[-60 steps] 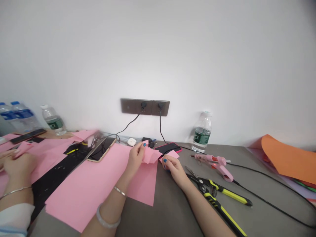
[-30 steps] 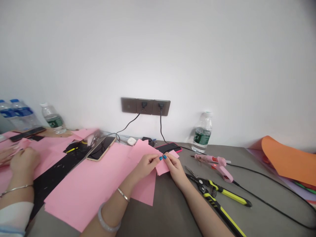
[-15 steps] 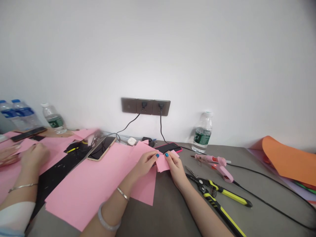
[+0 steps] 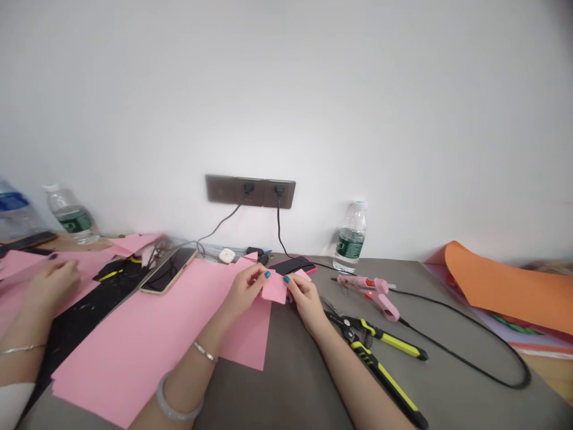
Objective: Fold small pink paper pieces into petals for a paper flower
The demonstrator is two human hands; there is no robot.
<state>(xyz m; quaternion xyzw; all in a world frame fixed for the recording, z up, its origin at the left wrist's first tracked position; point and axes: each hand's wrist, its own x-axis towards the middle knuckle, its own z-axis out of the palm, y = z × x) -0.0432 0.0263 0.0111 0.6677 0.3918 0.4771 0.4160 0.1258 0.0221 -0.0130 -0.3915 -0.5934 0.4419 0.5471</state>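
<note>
Between my two hands is a small pink piece of paper, pinched at both sides. My left hand grips its left edge, the thumb with blue polish on top. On the other side my right hand holds the right edge, thumb also on top. Below and to the left, large pink paper sheets lie on the grey table, partly under my left forearm. A small pink scrap shows just behind my right hand, near a phone with a pink edge.
Right of my arm lie yellow-and-black pliers and a pink glue gun with its cord. A water bottle stands by the wall. Orange paper curls at far right. A phone rests on the sheets; a co-worker's hand is at left.
The view has swung right, so everything sits further left. The small paper between my hands now lies flatter toward me, its layers lined up more evenly. Both hands keep their pinch.
</note>
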